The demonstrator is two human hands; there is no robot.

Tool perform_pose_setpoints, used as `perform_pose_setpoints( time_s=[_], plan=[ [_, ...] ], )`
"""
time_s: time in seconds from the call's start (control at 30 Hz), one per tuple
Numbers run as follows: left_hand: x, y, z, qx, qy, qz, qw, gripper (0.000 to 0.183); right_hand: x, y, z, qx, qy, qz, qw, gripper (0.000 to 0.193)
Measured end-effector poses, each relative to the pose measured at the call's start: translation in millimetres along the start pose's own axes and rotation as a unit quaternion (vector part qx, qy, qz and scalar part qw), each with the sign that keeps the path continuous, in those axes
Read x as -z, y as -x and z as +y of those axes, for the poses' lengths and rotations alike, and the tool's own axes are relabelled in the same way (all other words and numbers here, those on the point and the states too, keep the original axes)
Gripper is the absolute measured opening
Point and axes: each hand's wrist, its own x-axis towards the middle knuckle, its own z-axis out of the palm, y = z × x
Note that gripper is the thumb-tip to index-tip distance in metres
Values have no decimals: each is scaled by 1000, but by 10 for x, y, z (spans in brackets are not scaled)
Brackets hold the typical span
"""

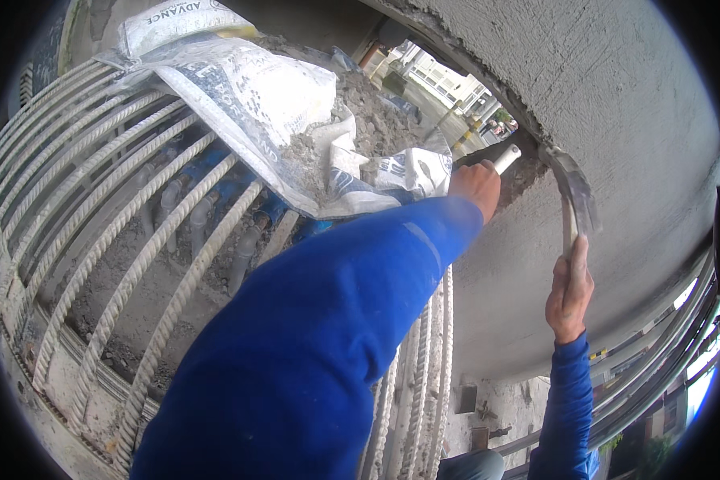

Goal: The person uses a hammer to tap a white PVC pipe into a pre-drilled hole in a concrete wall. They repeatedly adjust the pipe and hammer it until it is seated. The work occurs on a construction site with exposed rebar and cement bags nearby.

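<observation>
My left hand (478, 189) reaches up and right in a blue sleeve, its fingers closed round a tool with a pale handle (507, 158). The handle's end has a hole and sticks out past the fist; the tool's head is hidden. Lower and farther right, my right hand (570, 298) grips a grey, mortar-smeared plastering trowel (578, 190), seen nearly edge-on. Its upper end is up against the broken lower edge of the rough grey wall (616, 72). Left of my left hand, grey mortar (380, 128) lies heaped on opened white sacks (276, 88).
Ribbed steel bars (148, 200) curve across the left, with grey and blue pipes (252, 240) below them. More upright bars (424, 384) stand beneath my left forearm. A smooth concrete surface (528, 320) bulges behind my right hand. An opening (440, 80) shows a street beyond.
</observation>
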Motion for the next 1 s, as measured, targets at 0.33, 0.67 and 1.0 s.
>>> perform_pose_setpoints(
  time_s=[0.33,0.67,1.0],
  plan=[
    [111,-29,1,56,164,50,984,40,358,-9,41,-35,-40,7,999,60],
    [36,38,-37,16,65,-13,998,33,437,-549,-214,54,-40,5,998,77],
    [59,-44,-224,-1,-22,-24,999,31,97,-670,56,-53,40,-141,988,62]
  ],
)
